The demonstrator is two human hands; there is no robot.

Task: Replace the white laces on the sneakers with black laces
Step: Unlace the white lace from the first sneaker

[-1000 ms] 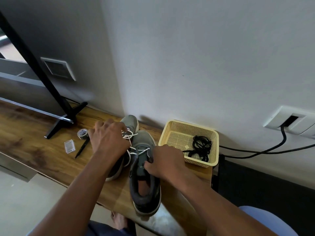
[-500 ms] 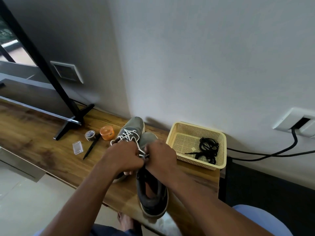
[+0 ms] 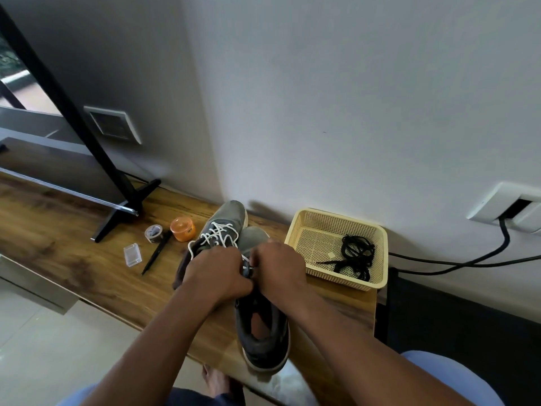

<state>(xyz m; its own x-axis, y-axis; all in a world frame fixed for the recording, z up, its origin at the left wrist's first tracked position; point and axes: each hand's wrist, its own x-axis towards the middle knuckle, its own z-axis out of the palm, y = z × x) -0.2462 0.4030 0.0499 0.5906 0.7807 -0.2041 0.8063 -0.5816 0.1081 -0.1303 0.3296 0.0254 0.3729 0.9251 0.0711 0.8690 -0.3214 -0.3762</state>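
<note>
Two grey sneakers sit on the wooden shelf point(image 3: 73, 259). The far sneaker point(image 3: 225, 227) keeps its white laces point(image 3: 218, 234) crossed over the tongue. The near sneaker point(image 3: 263, 332) points its heel at me. My left hand point(image 3: 216, 273) and my right hand point(image 3: 278, 265) meet over its lacing area, fingers curled and pinching the white lace there; a short bit of lace shows between them. Black laces point(image 3: 355, 256) lie bundled in a yellow basket point(image 3: 298, 230) to the right.
Left of the sneakers lie an orange jar point(image 3: 183, 228), a tape roll point(image 3: 153, 232), a black pen point(image 3: 155, 254) and a small clear box point(image 3: 132, 254). A TV stand foot point(image 3: 123, 208) stands further left. A black cable point(image 3: 468, 259) runs from a wall socket point(image 3: 509, 206).
My left hand left the far sneaker and came right to join my right hand on the near sneaker's lace. The orange jar came into sight.
</note>
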